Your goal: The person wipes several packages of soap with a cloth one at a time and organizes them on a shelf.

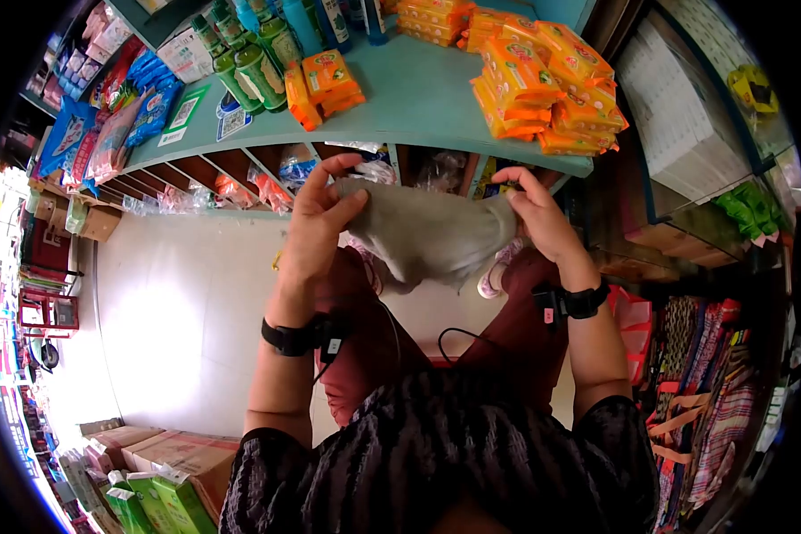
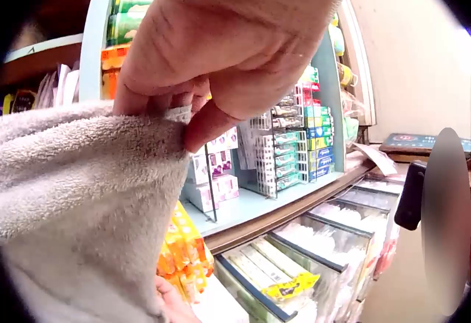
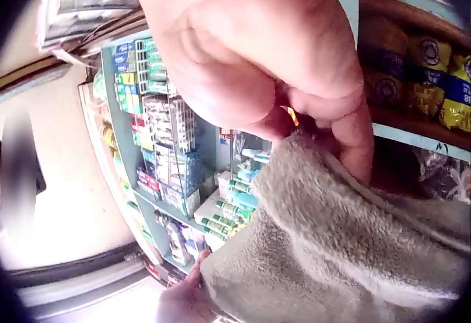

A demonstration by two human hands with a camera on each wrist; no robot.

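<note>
A grey terry cloth (image 1: 427, 227) hangs between my two hands, in front of the counter and over my knees. At its left end, my left hand (image 1: 316, 227) pinches the edge between thumb and fingers. My right hand (image 1: 545, 222) pinches the opposite end in the same way. Up close in the left wrist view, the fuzzy cloth (image 2: 88, 190) drops in folds below the left hand (image 2: 228, 43). The right wrist view shows the cloth (image 3: 331, 234) gathered under the fingers of the right hand (image 3: 280, 65).
Ahead stands a green counter (image 1: 418, 102) with orange packs (image 1: 521, 80) and green bottles (image 1: 249, 76) on it. Bagged goods fill the compartments (image 1: 267, 182) below its edge. Cardboard boxes (image 1: 173, 458) stand at lower left, patterned bags (image 1: 703, 383) at right.
</note>
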